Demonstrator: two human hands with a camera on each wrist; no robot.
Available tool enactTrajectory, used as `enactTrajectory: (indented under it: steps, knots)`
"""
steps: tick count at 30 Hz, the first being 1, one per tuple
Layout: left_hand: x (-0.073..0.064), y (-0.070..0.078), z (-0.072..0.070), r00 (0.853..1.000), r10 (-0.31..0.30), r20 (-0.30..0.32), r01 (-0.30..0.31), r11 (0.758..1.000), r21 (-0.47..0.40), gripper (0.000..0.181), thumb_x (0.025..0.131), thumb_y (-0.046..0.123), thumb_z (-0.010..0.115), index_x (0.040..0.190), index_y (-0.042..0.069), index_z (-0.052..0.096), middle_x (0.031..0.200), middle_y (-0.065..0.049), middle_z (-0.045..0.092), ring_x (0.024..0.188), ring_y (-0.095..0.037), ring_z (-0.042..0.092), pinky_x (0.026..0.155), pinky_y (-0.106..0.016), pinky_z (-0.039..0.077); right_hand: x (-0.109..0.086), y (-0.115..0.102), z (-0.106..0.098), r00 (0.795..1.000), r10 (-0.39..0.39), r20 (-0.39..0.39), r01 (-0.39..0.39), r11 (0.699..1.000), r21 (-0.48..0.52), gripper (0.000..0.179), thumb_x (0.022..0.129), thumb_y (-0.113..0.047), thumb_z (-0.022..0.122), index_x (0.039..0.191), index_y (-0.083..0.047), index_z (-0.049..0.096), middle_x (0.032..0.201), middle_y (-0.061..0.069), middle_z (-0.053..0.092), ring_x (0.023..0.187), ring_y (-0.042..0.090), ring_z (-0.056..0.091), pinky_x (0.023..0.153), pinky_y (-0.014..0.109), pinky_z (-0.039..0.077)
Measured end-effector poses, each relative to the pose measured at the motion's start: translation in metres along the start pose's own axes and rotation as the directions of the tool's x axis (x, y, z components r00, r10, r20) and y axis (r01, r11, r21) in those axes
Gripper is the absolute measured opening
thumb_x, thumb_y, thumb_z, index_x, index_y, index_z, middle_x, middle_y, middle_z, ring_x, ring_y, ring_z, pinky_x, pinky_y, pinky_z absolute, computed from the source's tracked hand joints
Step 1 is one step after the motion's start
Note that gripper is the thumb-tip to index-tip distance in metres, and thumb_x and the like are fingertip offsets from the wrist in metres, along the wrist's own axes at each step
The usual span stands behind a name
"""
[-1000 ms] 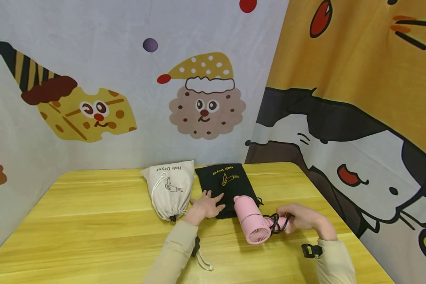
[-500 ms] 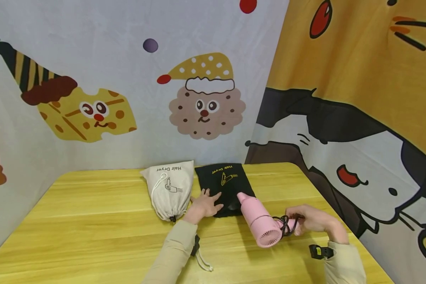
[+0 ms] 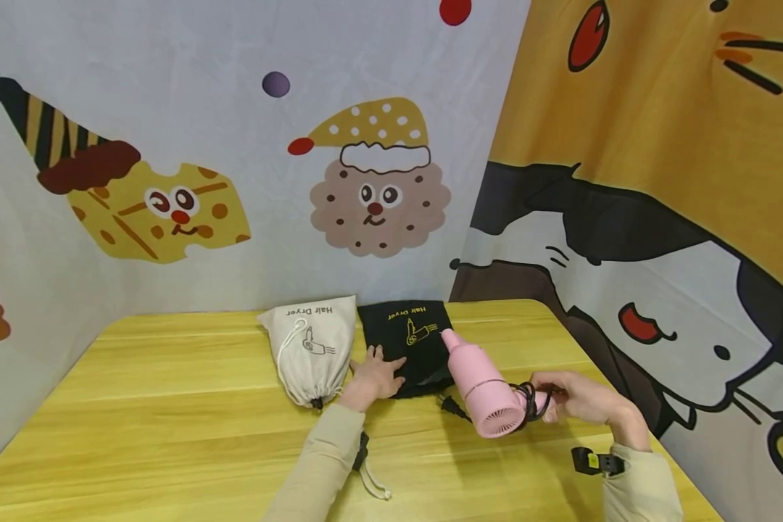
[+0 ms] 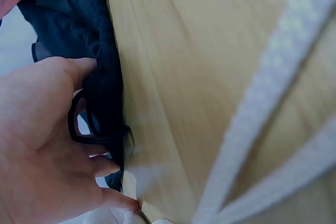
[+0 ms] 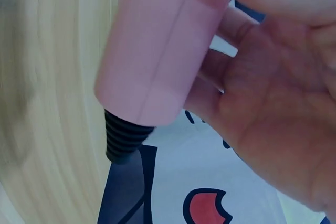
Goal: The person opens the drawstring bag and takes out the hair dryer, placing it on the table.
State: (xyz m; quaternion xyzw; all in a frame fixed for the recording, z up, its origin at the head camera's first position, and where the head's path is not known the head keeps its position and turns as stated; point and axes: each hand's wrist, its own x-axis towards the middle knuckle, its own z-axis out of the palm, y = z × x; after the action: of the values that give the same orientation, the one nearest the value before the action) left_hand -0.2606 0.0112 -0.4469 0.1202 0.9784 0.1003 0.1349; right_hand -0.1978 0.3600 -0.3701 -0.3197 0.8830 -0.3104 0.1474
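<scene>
My right hand (image 3: pixel 581 397) grips the handle (image 5: pixel 152 45) of a pink hair dryer (image 3: pixel 479 380), held above the table with its nozzle toward the far side. A black cord is wound round the handle, and its plug (image 3: pixel 453 404) hangs below the body. In the right wrist view a black ribbed cord sleeve (image 5: pixel 123 137) sticks out of the handle's end. On the near left part of a black drawstring bag (image 3: pixel 420 362) marked "Hair Dryer" rests my left hand (image 3: pixel 376 375), fingers spread. The left wrist view has the bag's gathered mouth (image 4: pixel 107 72) beside the thumb.
A beige drawstring bag (image 3: pixel 316 344), also marked "Hair Dryer", lies left of the black one, its near end drawn together. Both are near the back edge of the wooden table (image 3: pixel 189 428). A curtain (image 3: pixel 235 283) with cartoon prints stands behind and to the right.
My right hand has moved the hair dryer rightward, then a little away from me, off the black bag's near part. The plug has come into view. My left hand has barely shifted.
</scene>
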Motion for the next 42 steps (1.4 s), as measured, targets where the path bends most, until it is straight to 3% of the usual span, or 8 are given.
enactTrajectory:
  steps: [5,9,16,23,31,37,40,42]
  knots:
    - [-0.006,0.0,-0.003,1.0,0.016,0.021,-0.016,1.0,0.002,0.046,0.096,0.044,0.046,0.142,0.039,0.04,0.158,-0.014,0.022,0.148,-0.032,0.018,0.107,-0.07,0.023,0.001,0.006,0.0,0.995,0.005,-0.102,-0.015,0.995,-0.096,0.03,0.074,0.0,0.071,0.092,-0.02,0.057,0.079,-0.006,0.053,0.07,-0.002,0.047,0.057,0.022,0.041]
    - [-0.007,-0.001,-0.003,0.999,0.03,0.012,-0.03,1.0,0.003,0.045,0.096,0.045,0.047,0.141,0.041,0.041,0.156,-0.015,0.025,0.147,-0.032,0.02,0.105,-0.07,0.024,0.002,0.007,-0.001,0.969,0.124,-0.212,-0.154,0.979,-0.133,0.023,0.079,-0.005,0.07,0.095,-0.016,0.057,0.079,-0.001,0.053,0.068,0.001,0.046,0.057,0.022,0.039]
    - [-0.011,-0.002,-0.004,0.999,0.038,0.021,-0.038,0.999,-0.006,0.045,0.096,0.042,0.049,0.141,0.037,0.044,0.156,-0.015,0.025,0.147,-0.033,0.02,0.106,-0.069,0.026,0.005,0.013,0.004,0.88,0.308,-0.363,-0.388,0.905,-0.173,0.021,0.083,-0.012,0.069,0.101,-0.007,0.059,0.076,0.001,0.05,0.067,0.011,0.044,0.056,0.025,0.033]
    - [-0.013,-0.004,-0.002,0.999,0.046,0.009,-0.046,0.999,-0.002,0.045,0.095,0.043,0.049,0.14,0.037,0.045,0.156,-0.016,0.025,0.146,-0.034,0.02,0.105,-0.07,0.026,0.014,0.023,0.006,0.817,0.353,-0.456,-0.492,0.839,-0.232,0.034,0.083,-0.019,0.068,0.106,0.004,0.057,0.084,0.014,0.062,0.07,0.021,0.05,0.06,0.031,0.039]
    - [-0.016,-0.005,0.0,0.998,0.067,-0.01,-0.067,0.998,0.006,0.044,0.095,0.041,0.05,0.139,0.035,0.047,0.155,-0.017,0.027,0.145,-0.035,0.024,0.106,-0.066,0.029,0.035,0.029,0.017,0.749,0.455,-0.482,-0.614,0.751,-0.244,0.044,0.086,-0.026,0.063,0.117,0.004,0.055,0.098,0.025,0.063,0.079,0.031,0.057,0.063,0.043,0.045]
    - [-0.017,0.0,0.002,0.996,0.078,-0.038,-0.077,0.997,0.019,0.043,0.095,0.04,0.052,0.137,0.033,0.049,0.153,-0.02,0.03,0.142,-0.038,0.028,0.109,-0.055,0.033,0.053,0.034,0.029,0.659,0.524,-0.54,-0.698,0.694,-0.179,0.045,0.091,-0.036,0.053,0.115,0.003,0.056,0.104,0.03,0.062,0.078,0.036,0.06,0.054,0.041,0.044]
    - [-0.016,0.002,0.003,0.996,0.076,-0.045,-0.074,0.997,0.03,0.043,0.095,0.04,0.052,0.137,0.034,0.05,0.152,-0.02,0.031,0.142,-0.038,0.029,0.111,-0.051,0.034,0.062,0.036,0.032,0.61,0.566,-0.555,-0.735,0.666,-0.129,0.055,0.093,-0.046,0.048,0.117,0.003,0.054,0.11,0.034,0.059,0.088,0.046,0.061,0.057,0.05,0.045]
    - [-0.016,0.003,0.004,0.996,0.079,-0.046,-0.077,0.997,0.031,0.042,0.095,0.04,0.051,0.137,0.034,0.049,0.152,-0.02,0.031,0.142,-0.039,0.028,0.111,-0.05,0.034,0.066,0.036,0.032,0.588,0.587,-0.556,-0.75,0.653,-0.103,0.06,0.093,-0.049,0.045,0.12,0.004,0.052,0.117,0.037,0.056,0.097,0.051,0.058,0.062,0.056,0.046]
